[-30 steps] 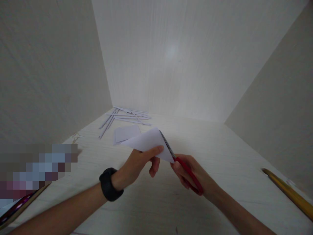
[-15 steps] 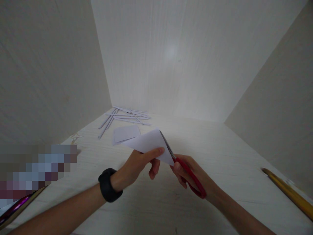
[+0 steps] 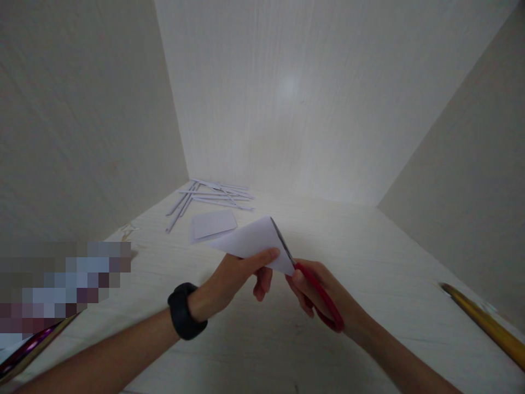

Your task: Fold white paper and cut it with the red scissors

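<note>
Two hands meet at the lower centre of the frame: the left hand point(image 3: 241, 271), black band on its wrist, pinches a white sheet of paper point(image 3: 254, 241), while the right hand point(image 3: 318, 293) grips red-handled scissors point(image 3: 305, 279), blades along the sheet's right edge. Paper strips point(image 3: 209, 197) lie above, left of centre

A small white paper rectangle point(image 3: 214, 224) lies on the pale wooden tabletop point(image 3: 369, 257), thin white paper strips point(image 3: 213, 195) behind it; a long yellow stick, perhaps a ruler point(image 3: 484, 323), lies far right.
</note>
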`<state>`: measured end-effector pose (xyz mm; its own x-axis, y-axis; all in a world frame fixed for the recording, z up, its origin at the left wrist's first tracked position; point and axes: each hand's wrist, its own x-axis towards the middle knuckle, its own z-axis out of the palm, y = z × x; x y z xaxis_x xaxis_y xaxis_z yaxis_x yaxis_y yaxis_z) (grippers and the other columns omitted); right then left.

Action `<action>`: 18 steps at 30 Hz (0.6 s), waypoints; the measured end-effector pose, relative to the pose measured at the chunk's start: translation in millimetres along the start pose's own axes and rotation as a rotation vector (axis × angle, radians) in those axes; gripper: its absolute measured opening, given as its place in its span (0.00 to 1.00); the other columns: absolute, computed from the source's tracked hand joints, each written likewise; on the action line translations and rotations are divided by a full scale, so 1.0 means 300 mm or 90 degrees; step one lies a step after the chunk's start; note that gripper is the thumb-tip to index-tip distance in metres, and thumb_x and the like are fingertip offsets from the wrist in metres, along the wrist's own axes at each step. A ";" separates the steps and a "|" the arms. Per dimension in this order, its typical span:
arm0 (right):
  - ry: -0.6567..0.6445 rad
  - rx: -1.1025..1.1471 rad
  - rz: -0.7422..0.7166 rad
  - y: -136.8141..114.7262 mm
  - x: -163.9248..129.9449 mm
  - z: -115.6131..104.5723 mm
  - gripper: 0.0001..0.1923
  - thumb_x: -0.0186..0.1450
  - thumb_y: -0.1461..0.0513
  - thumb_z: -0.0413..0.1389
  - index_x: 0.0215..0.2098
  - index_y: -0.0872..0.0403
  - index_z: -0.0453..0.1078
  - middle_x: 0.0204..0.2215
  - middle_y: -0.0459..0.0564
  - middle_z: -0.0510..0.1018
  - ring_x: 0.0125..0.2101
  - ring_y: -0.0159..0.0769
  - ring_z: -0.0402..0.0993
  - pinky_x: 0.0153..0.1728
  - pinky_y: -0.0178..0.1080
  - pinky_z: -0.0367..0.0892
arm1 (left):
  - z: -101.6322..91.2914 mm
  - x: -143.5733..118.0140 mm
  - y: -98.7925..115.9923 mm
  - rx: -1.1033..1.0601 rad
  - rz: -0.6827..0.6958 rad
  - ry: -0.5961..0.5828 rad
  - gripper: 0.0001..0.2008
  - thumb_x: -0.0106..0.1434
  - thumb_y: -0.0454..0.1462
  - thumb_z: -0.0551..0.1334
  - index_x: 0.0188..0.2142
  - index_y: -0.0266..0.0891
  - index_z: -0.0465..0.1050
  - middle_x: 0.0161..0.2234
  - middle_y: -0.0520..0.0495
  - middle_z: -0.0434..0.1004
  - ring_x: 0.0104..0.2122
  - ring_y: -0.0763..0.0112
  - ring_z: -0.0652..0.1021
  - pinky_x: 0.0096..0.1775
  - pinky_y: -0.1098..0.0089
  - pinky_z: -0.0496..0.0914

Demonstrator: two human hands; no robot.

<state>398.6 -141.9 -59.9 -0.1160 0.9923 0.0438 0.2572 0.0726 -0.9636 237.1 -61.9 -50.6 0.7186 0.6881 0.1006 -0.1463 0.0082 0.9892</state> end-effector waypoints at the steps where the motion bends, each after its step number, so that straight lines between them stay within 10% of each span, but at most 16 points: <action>1: -0.001 0.001 -0.004 0.001 -0.002 0.000 0.25 0.61 0.41 0.50 0.26 0.55 0.63 0.13 0.38 0.58 0.12 0.25 0.52 0.14 0.30 0.51 | 0.000 0.001 -0.001 0.000 -0.002 -0.001 0.23 0.64 0.42 0.56 0.14 0.36 0.65 0.09 0.55 0.63 0.11 0.81 0.62 0.16 0.76 0.57; 18: 0.011 -0.028 0.013 -0.010 0.004 -0.004 0.29 0.59 0.37 0.48 0.23 0.54 0.61 0.12 0.38 0.58 0.12 0.25 0.53 0.13 0.31 0.50 | -0.007 0.010 -0.003 -0.038 0.046 0.070 0.20 0.62 0.45 0.58 0.18 0.39 0.59 0.12 0.58 0.55 0.12 0.81 0.58 0.15 0.75 0.51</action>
<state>398.8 -140.9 -56.6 -0.0937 0.9952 0.0298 0.3008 0.0568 -0.9520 237.9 -58.2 -51.4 0.6267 0.7636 0.1553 -0.2374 -0.0028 0.9714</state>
